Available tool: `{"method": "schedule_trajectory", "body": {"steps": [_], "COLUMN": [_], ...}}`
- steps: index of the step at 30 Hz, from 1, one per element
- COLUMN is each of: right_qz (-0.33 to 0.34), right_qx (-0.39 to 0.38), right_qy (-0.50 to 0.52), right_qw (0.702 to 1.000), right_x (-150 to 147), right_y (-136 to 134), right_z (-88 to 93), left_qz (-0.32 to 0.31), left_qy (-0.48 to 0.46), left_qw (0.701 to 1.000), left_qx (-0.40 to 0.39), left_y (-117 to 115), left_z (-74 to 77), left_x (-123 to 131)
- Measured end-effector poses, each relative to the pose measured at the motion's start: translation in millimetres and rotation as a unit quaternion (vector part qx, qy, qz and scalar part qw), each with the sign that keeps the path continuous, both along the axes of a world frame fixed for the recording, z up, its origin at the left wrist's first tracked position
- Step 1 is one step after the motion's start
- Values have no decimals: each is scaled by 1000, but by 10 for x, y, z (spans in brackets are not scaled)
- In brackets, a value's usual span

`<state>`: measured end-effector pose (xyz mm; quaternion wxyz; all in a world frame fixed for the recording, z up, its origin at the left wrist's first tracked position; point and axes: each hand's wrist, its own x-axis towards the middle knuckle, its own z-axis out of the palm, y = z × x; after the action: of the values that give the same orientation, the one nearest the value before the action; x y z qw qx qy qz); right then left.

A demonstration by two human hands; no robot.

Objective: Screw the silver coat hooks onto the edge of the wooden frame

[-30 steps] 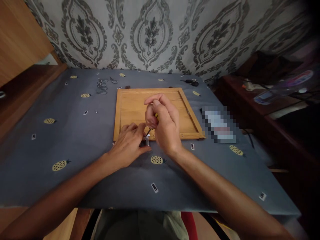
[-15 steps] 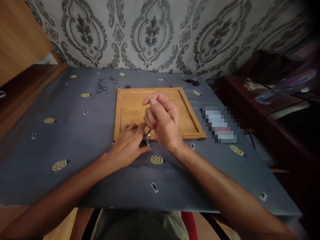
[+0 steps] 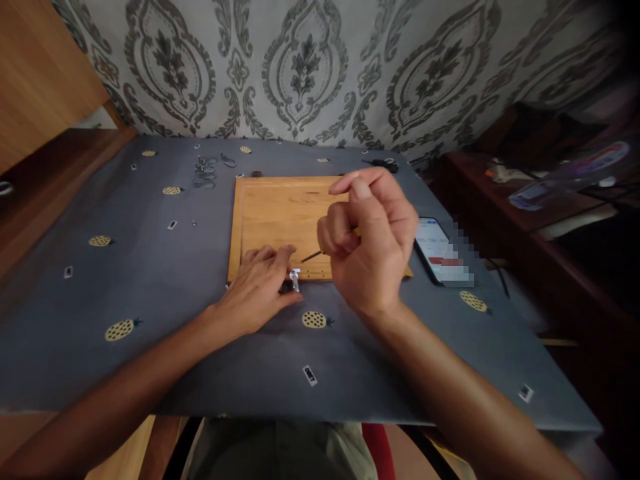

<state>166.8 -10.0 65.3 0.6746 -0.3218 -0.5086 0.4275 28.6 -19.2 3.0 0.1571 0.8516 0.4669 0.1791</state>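
Note:
A framed wooden panel (image 3: 280,207) lies flat on the cloth-covered table. My left hand (image 3: 255,280) rests over its near edge, fingers on the frame and thumb below. Between that thumb and forefinger sits a small shiny metal fitting (image 3: 295,277) against the edge; its dark part is partly hidden by the hand. My right hand (image 3: 367,240) is closed around a screwdriver (image 3: 313,256), raised above the panel's right part. Its thin dark shaft points left toward the fitting, the tip apart from it. Most of the handle is covered by my fingers.
A phone (image 3: 433,250) lies right of the panel, partly blurred out. Metal loops (image 3: 205,172) and a tiny metal bit (image 3: 194,223) are on the left. A dark object (image 3: 387,164) lies at the back right. A bottle (image 3: 570,177) is on the side furniture.
My right hand has moved right and lifted the screwdriver away from the fitting, uncovering more of the metal. My left hand has stayed in place.

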Motion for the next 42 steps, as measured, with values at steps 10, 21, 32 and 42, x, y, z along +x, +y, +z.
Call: {"method": "schedule_trajectory", "body": {"steps": [10, 21, 32, 42], "right_qz": [21, 36, 160, 371], "right_qx": [-16, -21, -33, -38], "right_qy": [18, 11, -13, -105], "right_qw": [999, 999, 986, 922], "right_x": [28, -35, -13, 75], "right_y": [14, 38, 71, 182], "right_z": [-99, -203, -177, -129], "left_qz": [-3, 0, -6, -43], "left_qy": [1, -9, -3, -32], "left_qw": [1000, 1000, 1000, 999], "left_qx": [-24, -24, -1, 8], "left_y": [10, 17, 21, 40], "left_z": [36, 23, -5, -68], "left_x": [1, -4, -8, -53]}}
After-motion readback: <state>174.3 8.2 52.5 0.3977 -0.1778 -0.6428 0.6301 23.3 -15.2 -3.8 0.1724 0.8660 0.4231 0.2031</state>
